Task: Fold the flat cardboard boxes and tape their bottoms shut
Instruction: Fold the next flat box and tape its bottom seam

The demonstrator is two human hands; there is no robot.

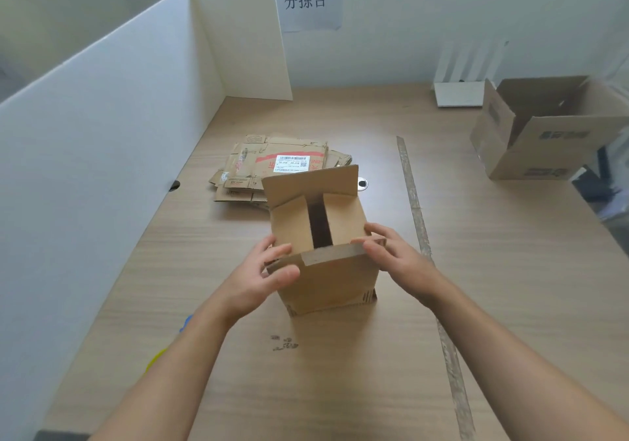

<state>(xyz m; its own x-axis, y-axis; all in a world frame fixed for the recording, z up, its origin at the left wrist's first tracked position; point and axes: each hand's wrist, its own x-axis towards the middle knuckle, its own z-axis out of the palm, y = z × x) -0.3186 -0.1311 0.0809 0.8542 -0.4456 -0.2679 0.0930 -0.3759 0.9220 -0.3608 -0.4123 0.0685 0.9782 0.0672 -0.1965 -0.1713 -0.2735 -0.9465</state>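
wooden table bears a box; left hand and right hand pinch its near flap, interior unseen

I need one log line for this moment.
phase: flap folding | left hand: grips near flap | right hand: grips near flap | box: on table

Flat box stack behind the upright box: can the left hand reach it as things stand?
Probably yes, once freed. The left hand grips the upright box's near flap. The flat box stack lies beyond it; the raised far flap blocks only its near right corner.
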